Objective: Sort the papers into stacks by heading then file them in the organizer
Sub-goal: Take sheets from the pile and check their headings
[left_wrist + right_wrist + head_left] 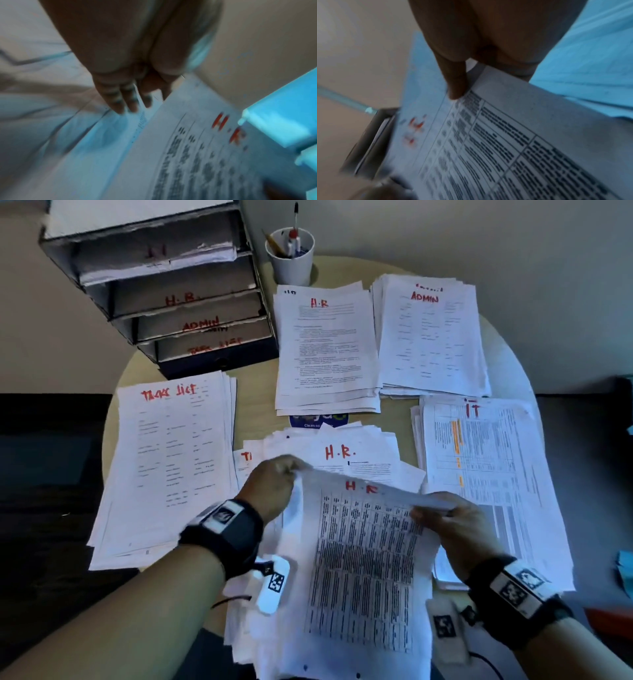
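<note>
Both hands hold up a sheet headed "H.R." (pixel 359 559) with a dense printed table. My left hand (pixel 274 484) pinches its top left corner; my right hand (pixel 448 518) pinches its top right edge. The same sheet (pixel 197 155) shows below my left hand (pixel 135 97), and in the right wrist view the sheet (pixel 513 142) sits under the thumb of my right hand (pixel 458 83). Under it lies a loose unsorted pile (pixel 342 453) topped by another "H.R." page. Sorted stacks: Task List (pixel 171 460), H.R. (pixel 325 347), Admin (pixel 431 337), IT (pixel 486 467). The organizer (pixel 164 289) stands at the back left.
A white cup of pens (pixel 291 254) stands behind the H.R. stack. The round table's edge (pixel 113 419) curves close to the Task List stack, which overhangs it. The organizer's trays carry red labels and hold some sheets. A blue sticker (pixel 318 421) peeks out between piles.
</note>
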Demonstrator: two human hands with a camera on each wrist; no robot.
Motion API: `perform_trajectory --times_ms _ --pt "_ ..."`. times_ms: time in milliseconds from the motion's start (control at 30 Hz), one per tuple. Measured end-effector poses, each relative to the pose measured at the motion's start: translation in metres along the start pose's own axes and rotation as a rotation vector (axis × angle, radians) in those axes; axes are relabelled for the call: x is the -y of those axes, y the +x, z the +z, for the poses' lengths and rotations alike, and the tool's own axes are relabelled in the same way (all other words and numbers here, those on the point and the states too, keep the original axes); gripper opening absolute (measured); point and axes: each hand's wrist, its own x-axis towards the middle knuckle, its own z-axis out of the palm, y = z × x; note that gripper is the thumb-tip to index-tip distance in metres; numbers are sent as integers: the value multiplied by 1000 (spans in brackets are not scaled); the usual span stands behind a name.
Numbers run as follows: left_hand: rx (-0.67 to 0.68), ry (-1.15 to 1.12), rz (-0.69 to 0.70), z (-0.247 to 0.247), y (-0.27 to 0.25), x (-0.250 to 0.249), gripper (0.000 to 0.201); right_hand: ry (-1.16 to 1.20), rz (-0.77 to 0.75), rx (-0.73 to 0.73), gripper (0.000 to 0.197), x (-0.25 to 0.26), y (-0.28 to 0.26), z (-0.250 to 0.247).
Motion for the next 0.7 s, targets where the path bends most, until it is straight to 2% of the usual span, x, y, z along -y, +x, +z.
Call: perform_trajectory --times_ms 33,67,133,200,267,300,500,633,667,700 --pt "-72 156 23 1 8 -2 27 42 3 35 19 -2 -2 -4" --pt "-104 310 28 4 15 -3 32 80 -5 66 27 -8 -1 -10" --pt "-115 564 12 13 25 -4 57 88 -59 139 43 -14 -3 -16" --pt "-115 739 12 22 30 -7 71 103 -129 201 37 -14 -7 -20" --pt "-91 814 4 23 37 -6 85 145 -166 251 31 -10 -10 -20" --pt "-72 845 9 21 40 -7 86 153 -167 269 30 -10 -10 -20" --pt "-68 963 47 7 57 -18 75 137 -137 250 27 -11 -6 -17" --pt "-116 908 123 1 57 -15 47 124 -107 237 43 -9 -4 -14" --pt "-132 887 164 0 56 -12 35 135 -83 229 33 -7 -5 -13" --pt "-162 850 229 -2 53 -10 25 151 -55 239 13 -2 -6 -11"
